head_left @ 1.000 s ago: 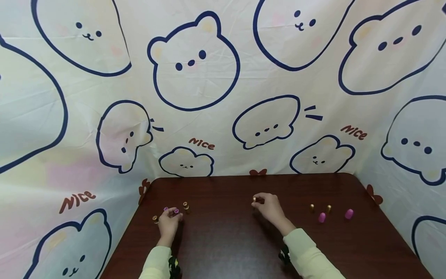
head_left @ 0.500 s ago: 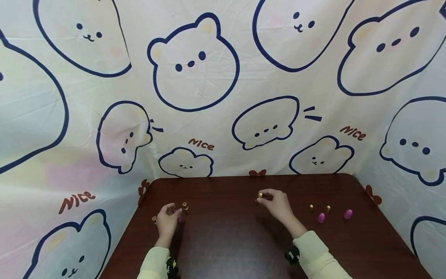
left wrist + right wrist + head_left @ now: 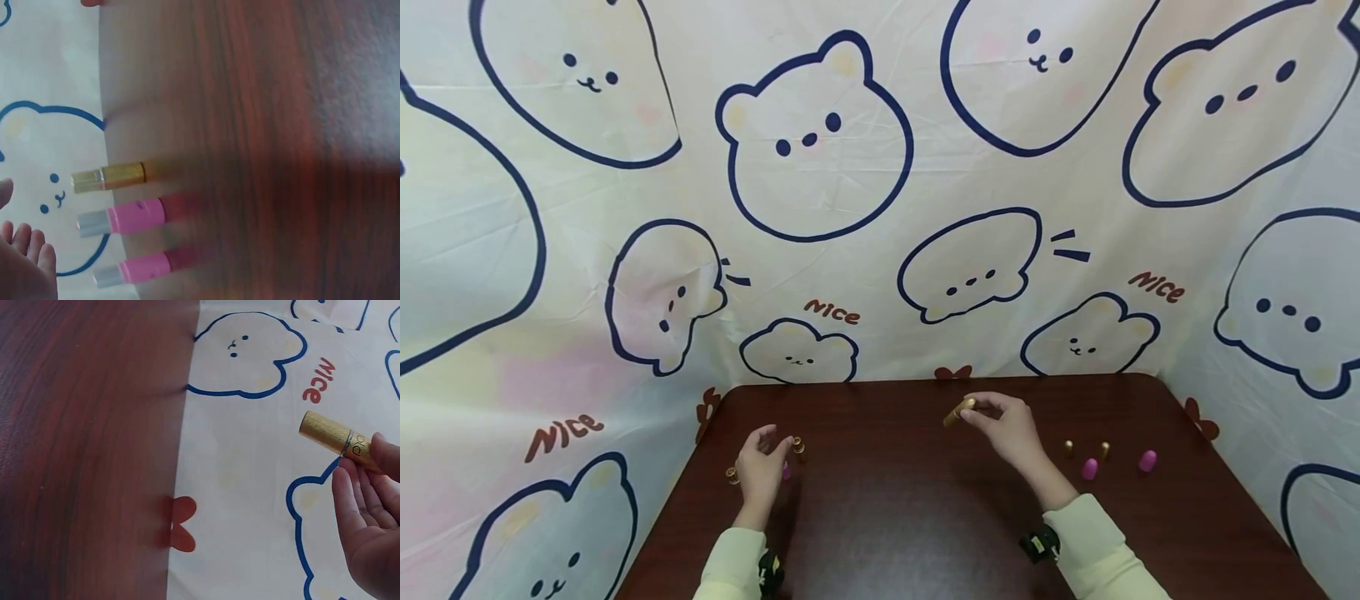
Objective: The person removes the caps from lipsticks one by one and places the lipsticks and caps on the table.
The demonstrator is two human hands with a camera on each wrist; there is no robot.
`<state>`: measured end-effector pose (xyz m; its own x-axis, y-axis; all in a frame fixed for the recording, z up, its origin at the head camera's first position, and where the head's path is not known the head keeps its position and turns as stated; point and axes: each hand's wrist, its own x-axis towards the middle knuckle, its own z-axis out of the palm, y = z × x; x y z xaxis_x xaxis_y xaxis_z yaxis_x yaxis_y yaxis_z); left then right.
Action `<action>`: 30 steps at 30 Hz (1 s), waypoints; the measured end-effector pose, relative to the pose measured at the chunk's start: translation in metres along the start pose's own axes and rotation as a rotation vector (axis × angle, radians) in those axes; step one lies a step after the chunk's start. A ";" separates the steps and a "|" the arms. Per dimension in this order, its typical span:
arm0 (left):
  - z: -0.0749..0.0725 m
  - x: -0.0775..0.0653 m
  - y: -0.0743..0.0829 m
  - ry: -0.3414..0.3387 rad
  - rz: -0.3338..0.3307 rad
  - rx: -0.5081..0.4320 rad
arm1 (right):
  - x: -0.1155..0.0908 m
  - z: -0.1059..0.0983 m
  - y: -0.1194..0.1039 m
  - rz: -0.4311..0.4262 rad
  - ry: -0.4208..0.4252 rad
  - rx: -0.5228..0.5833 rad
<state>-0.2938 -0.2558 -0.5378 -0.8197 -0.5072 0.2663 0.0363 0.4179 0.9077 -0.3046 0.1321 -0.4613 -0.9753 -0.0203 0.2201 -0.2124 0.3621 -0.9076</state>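
Between thumb and fingertips my right hand (image 3: 1017,435) pinches a gold lipstick (image 3: 957,413), raised over the table's far middle. In the right wrist view the lipstick (image 3: 325,433) is tilted, with dark lettering and a thin ring partway along. My left hand (image 3: 760,468), thumb and fingers apart, is beside the standing lipsticks at the left. The left wrist view shows a gold lipstick base (image 3: 123,176) and two pink bases (image 3: 137,216) with silver upper parts, standing in a row apart from the fingers. Another gold base (image 3: 732,475) stands left of the hand, partly hidden.
On the table's right side stand two pink caps (image 3: 1090,469) and two small gold caps (image 3: 1105,450). A printed cloth (image 3: 880,183) hangs behind and beside the dark wooden table (image 3: 880,517).
My right hand has risen and shifted right, and the gold lipstick has gone from nearly end-on to plainly tilted. My left hand has drawn up from the pink bases, its thumb and fingers spreading.
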 end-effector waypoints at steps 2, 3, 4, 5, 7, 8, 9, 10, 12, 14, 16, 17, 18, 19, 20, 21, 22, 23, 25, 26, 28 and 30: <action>0.001 -0.001 0.004 0.006 0.009 -0.011 | 0.000 -0.002 -0.002 0.015 0.009 0.036; 0.002 -0.001 0.007 0.011 0.013 -0.014 | 0.000 -0.003 -0.003 0.022 0.014 0.058; 0.003 -0.002 0.009 0.011 0.019 -0.018 | 0.000 -0.003 -0.005 0.027 0.016 0.079; 0.003 -0.003 0.012 0.013 0.024 -0.020 | 0.000 -0.004 -0.006 0.031 0.022 0.098; 0.005 -0.004 0.018 0.017 0.038 -0.020 | 0.000 -0.005 -0.009 0.035 0.032 0.138; 0.007 -0.004 0.020 0.019 0.045 -0.024 | -0.001 -0.006 -0.010 0.034 0.036 0.159; 0.008 -0.004 0.023 0.021 0.050 -0.024 | -0.001 -0.006 -0.011 0.031 0.039 0.177; 0.009 -0.005 0.026 0.021 0.057 -0.033 | -0.001 -0.007 -0.013 0.027 0.042 0.191; 0.012 -0.004 0.030 0.017 0.063 -0.046 | -0.001 -0.008 -0.016 0.017 0.049 0.218; 0.015 -0.005 0.036 0.008 0.063 -0.056 | -0.001 -0.009 -0.019 0.010 0.053 0.242; 0.018 -0.005 0.042 -0.007 0.064 -0.082 | 0.000 -0.010 -0.021 0.010 0.053 0.258; 0.020 -0.006 0.045 -0.014 0.064 -0.091 | 0.000 -0.010 -0.022 0.015 0.053 0.270; 0.021 -0.007 0.048 -0.022 0.067 -0.108 | 0.000 -0.010 -0.023 0.019 0.052 0.289; 0.022 -0.007 0.051 -0.029 0.072 -0.124 | 0.001 -0.010 -0.023 0.023 0.050 0.308; 0.024 -0.008 0.054 -0.036 0.077 -0.143 | 0.001 -0.010 -0.024 0.025 0.049 0.327; 0.025 -0.008 0.057 -0.044 0.083 -0.160 | 0.001 -0.010 -0.024 0.028 0.048 0.348; 0.026 -0.009 0.060 -0.053 0.088 -0.172 | 0.001 -0.010 -0.025 0.032 0.048 0.368; 0.027 -0.010 0.062 -0.061 0.092 -0.182 | 0.001 -0.009 -0.025 0.035 0.050 0.386; 0.030 -0.012 0.066 -0.078 0.097 -0.193 | 0.001 -0.008 -0.027 0.041 0.056 0.407; 0.031 -0.013 0.068 -0.086 0.093 -0.202 | 0.000 -0.008 -0.028 0.044 0.059 0.417; 0.034 -0.015 0.072 -0.102 0.090 -0.230 | 0.000 -0.007 -0.029 0.055 0.063 0.440; 0.037 -0.017 0.076 -0.113 0.089 -0.258 | 0.000 -0.007 -0.030 0.060 0.071 0.471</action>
<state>-0.2984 -0.1876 -0.4849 -0.8647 -0.3840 0.3238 0.2433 0.2437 0.9388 -0.2974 0.1273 -0.4315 -0.9835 0.0570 0.1715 -0.1766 -0.1013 -0.9791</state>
